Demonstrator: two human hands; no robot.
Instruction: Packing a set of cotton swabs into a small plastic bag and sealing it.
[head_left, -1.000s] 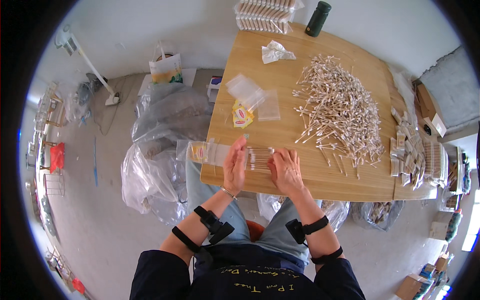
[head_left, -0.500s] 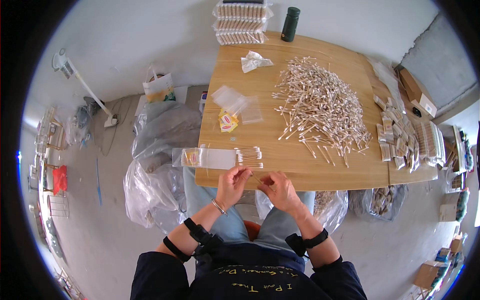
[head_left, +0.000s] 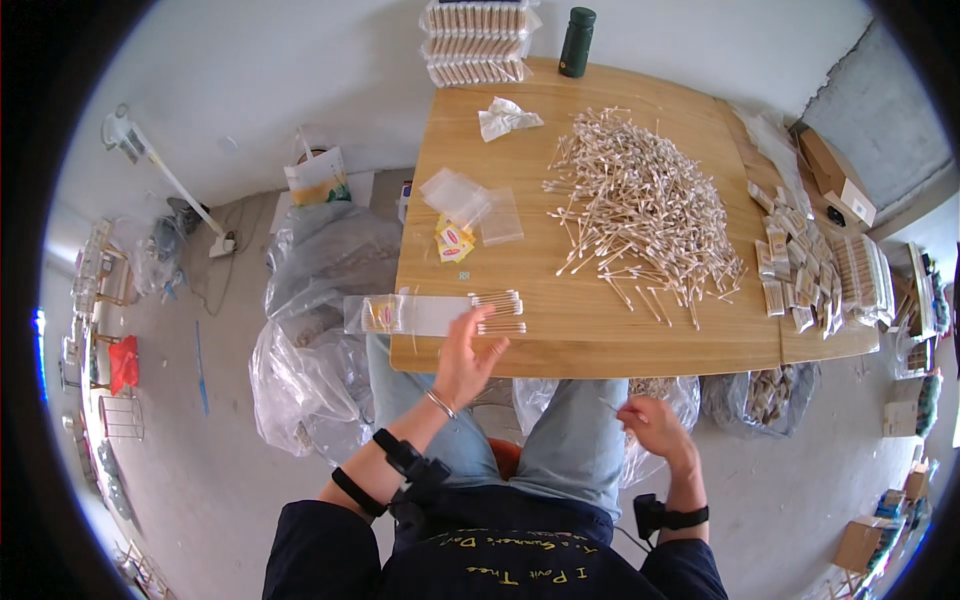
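Observation:
My left hand (head_left: 467, 362) is open, its fingers spread over the table's front edge, fingertips beside a small row of cotton swabs (head_left: 497, 302). A white card (head_left: 436, 315) lies left of the row, and next to it is a clear bag (head_left: 382, 314) with a yellow label inside. Past the table edge, over my right knee, my right hand (head_left: 655, 424) is closed in a pinch. A thin stick (head_left: 608, 405) pokes out of its fingertips; its kind is too small to make out. The big heap of loose cotton swabs (head_left: 650, 205) covers the table's right half.
Clear bags (head_left: 460, 198) and yellow labels (head_left: 453, 240) lie at the left of the table (head_left: 500, 270). Farther back are a crumpled tissue (head_left: 508, 119), stacked swab packs (head_left: 478, 45) and a green bottle (head_left: 577, 42). Small filled packs (head_left: 800, 260) are piled at the right.
My hands have parted. The left has opened and risen slightly toward the swab row; the right has moved right and down off the table edge, carrying a thin stick.

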